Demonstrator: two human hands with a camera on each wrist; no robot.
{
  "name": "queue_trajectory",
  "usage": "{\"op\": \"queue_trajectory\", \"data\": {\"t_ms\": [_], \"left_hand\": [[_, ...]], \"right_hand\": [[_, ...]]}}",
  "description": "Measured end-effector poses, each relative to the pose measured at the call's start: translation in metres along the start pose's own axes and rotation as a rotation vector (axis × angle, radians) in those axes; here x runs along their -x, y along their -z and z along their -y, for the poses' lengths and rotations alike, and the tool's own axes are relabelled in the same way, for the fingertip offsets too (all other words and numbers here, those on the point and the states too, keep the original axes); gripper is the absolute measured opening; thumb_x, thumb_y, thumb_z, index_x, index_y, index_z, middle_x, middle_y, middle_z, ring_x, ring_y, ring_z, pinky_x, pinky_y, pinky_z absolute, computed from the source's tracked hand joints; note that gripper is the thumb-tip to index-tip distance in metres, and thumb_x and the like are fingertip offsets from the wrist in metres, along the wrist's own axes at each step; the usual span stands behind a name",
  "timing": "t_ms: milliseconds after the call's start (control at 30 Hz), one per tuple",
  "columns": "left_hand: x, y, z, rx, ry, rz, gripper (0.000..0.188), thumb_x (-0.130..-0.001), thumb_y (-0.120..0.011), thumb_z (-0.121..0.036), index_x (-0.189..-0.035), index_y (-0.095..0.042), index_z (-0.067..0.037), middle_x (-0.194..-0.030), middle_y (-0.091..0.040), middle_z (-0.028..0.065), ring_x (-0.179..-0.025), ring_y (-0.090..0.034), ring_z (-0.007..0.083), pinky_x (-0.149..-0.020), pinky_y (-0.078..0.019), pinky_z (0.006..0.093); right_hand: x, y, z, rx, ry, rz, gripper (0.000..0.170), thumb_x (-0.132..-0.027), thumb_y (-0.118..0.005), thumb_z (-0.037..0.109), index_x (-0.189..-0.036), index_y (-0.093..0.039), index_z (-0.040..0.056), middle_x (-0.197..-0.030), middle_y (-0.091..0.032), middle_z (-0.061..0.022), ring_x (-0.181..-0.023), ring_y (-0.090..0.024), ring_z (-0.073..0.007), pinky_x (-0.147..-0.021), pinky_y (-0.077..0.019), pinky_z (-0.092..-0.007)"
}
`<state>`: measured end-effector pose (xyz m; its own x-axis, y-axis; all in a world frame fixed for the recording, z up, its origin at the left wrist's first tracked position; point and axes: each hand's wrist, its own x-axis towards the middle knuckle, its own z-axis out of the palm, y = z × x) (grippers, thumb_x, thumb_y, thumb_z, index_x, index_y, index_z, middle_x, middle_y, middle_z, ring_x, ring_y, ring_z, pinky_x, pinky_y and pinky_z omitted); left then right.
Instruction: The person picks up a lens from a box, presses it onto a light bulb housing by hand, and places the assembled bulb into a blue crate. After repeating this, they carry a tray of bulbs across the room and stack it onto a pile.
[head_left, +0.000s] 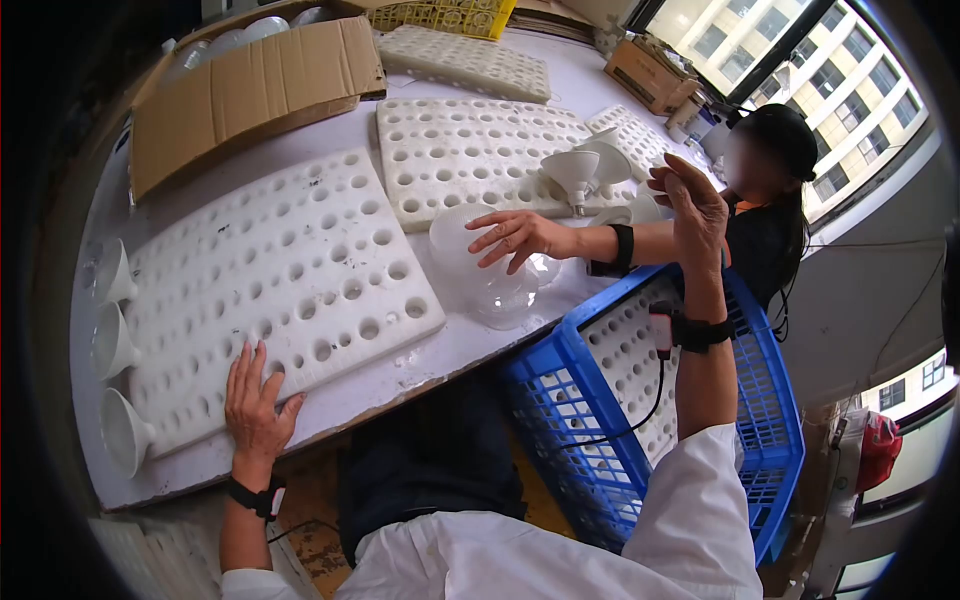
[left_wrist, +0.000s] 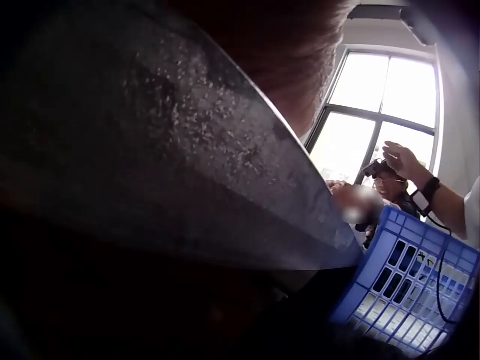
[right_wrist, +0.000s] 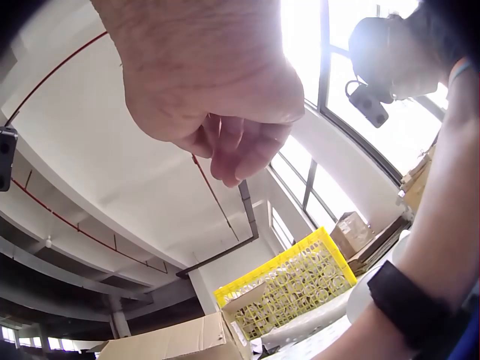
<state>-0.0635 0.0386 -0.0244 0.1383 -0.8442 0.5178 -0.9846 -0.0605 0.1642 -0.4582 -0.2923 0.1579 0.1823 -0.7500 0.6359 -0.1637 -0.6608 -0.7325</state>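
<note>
My left hand [head_left: 262, 410] rests on the near edge of a white foam tray [head_left: 285, 235] full of round holes, its fingers spread over the surface. My right hand [head_left: 695, 205] is raised in the air above the table's right side, fingers loosely bent and holding nothing. In the right wrist view, the right hand [right_wrist: 225, 97] hangs against the ceiling and windows. Another person's hand [head_left: 525, 235] reaches over clear, dome-shaped shells [head_left: 500, 300] beside the tray. White funnel-shaped shells [head_left: 572, 175] with narrow necks stand behind that hand.
Three white funnel-shaped shells [head_left: 118, 340] line the tray's left side. A blue crate [head_left: 590, 400] holding a foam tray stands at the table's right edge, near the other person [head_left: 770, 190]. A cardboard box [head_left: 255, 105], a second foam tray [head_left: 450, 140] and a yellow crate [right_wrist: 326, 240] lie farther back.
</note>
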Motion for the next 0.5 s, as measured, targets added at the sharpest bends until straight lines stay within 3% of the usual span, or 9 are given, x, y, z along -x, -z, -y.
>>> {"op": "queue_trajectory", "data": {"t_ms": [67, 200, 333, 433, 500], "left_hand": [[0.001, 0.001, 0.000, 0.027, 0.008, 0.020, 0.032, -0.065, -0.074, -0.020, -0.086, -0.060, -0.001, -0.130, -0.049, 0.0201, -0.124, -0.042, 0.0397, -0.101, -0.0351, 0.0496], [0.001, 0.003, 0.002, 0.025, -0.024, 0.017, 0.032, -0.066, -0.072, -0.020, -0.087, -0.059, 0.000, -0.130, -0.048, 0.0210, -0.123, -0.042, 0.0404, -0.101, -0.0345, 0.0503], [0.000, 0.005, -0.004, 0.002, -0.013, 0.043, 0.036, -0.066, -0.071, -0.020, -0.092, -0.056, 0.001, -0.130, -0.047, 0.0228, -0.123, -0.042, 0.0414, -0.101, -0.0337, 0.0512], [0.001, 0.006, -0.003, -0.003, 0.001, 0.067, 0.039, -0.066, -0.071, -0.019, -0.095, -0.054, 0.001, -0.130, -0.047, 0.0234, -0.123, -0.041, 0.0420, -0.101, -0.0335, 0.0522], [0.001, 0.006, -0.004, 0.010, 0.019, 0.084, 0.039, -0.066, -0.070, -0.018, -0.096, -0.054, 0.001, -0.130, -0.047, 0.0235, -0.123, -0.041, 0.0423, -0.101, -0.0334, 0.0529]], "right_hand": [[-0.015, -0.009, -0.012, 0.043, -0.087, 0.117, 0.024, -0.091, -0.055, 0.006, -0.114, -0.060, 0.0007, -0.096, -0.068, -0.0101, -0.086, -0.065, -0.0152, -0.072, -0.0510, -0.0234], [-0.054, -0.023, -0.043, 0.199, -0.074, 0.175, 0.030, -0.088, -0.060, 0.011, -0.116, -0.059, 0.0005, -0.092, -0.068, -0.0115, -0.086, -0.065, -0.0152, -0.072, -0.0515, -0.0245], [-0.080, -0.043, -0.058, 0.954, -0.208, 0.401, 0.054, -0.075, -0.070, 0.038, -0.114, -0.061, 0.0029, -0.097, -0.067, -0.0181, -0.091, -0.064, -0.0310, -0.081, -0.0500, -0.0358], [-0.105, -0.044, -0.065, 1.163, -0.294, 0.532, 0.056, -0.074, -0.070, 0.041, -0.113, -0.061, 0.0016, -0.101, -0.066, -0.0198, -0.097, -0.063, -0.0306, -0.083, -0.0489, -0.0366], [-0.129, -0.040, -0.061, 1.100, -0.294, 0.515, 0.058, -0.075, -0.070, 0.043, -0.112, -0.061, 0.0005, -0.103, -0.065, -0.0213, -0.099, -0.062, -0.0314, -0.084, -0.0485, -0.0366]]}}
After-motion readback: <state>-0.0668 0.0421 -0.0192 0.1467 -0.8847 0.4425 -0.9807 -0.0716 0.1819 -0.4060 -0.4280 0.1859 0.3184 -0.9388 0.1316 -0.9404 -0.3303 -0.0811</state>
